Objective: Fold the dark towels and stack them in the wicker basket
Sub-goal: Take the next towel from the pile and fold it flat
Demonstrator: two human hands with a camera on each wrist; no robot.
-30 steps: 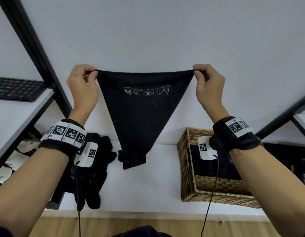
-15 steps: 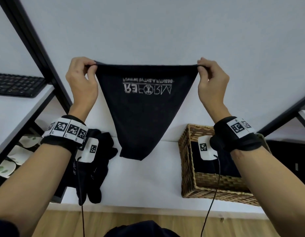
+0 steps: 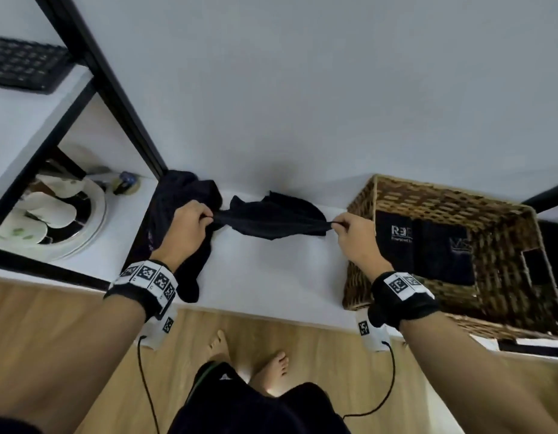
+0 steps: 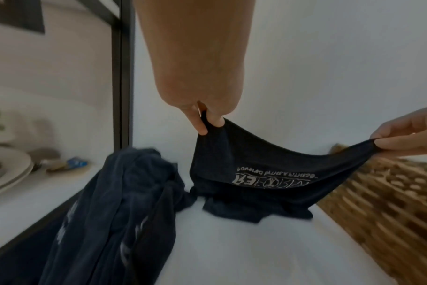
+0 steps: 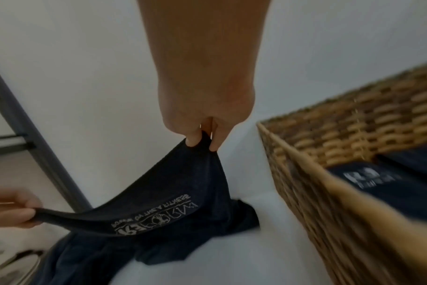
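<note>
Dark towel (image 3: 273,222) hangs stretched between both hands, its lower part on the white tabletop (image 3: 271,277). Left hand (image 3: 185,228) and right hand (image 3: 354,238) each pinch a corner. Wicker basket (image 3: 359,245) sits just right of the right hand, folded towels (image 3: 428,252) inside.

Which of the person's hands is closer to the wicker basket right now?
The right. The right hand pinches one corner of the dark towel just beside the wicker basket. The left hand pinches the opposite corner, over the pile of unfolded towels.
</note>
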